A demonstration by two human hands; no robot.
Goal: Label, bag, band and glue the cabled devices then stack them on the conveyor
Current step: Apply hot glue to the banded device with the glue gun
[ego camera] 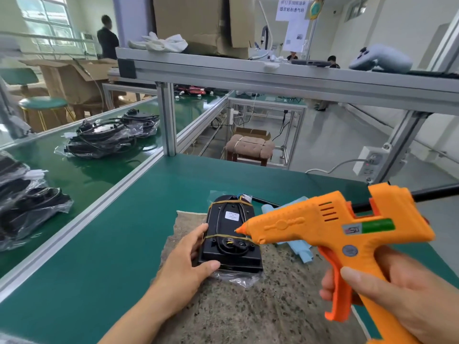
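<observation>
A black cabled device [229,240] in a clear bag lies on a speckled stone slab [248,306], with two yellow rubber bands across it and a white label on top. My left hand [188,259] holds its left side, thumb at the near corner. My right hand [397,301] grips the handle of an orange glue gun [330,227]. The gun's nozzle points left and hovers just above the device's middle, near the lower band.
Stacks of bagged devices [109,135] lie on the green conveyor [94,175] at left, more at the far left edge [27,204]. Blue sheets [303,252] lie under the gun. An aluminium frame post [169,120] and shelf stand ahead. A power strip [372,161] hangs at right.
</observation>
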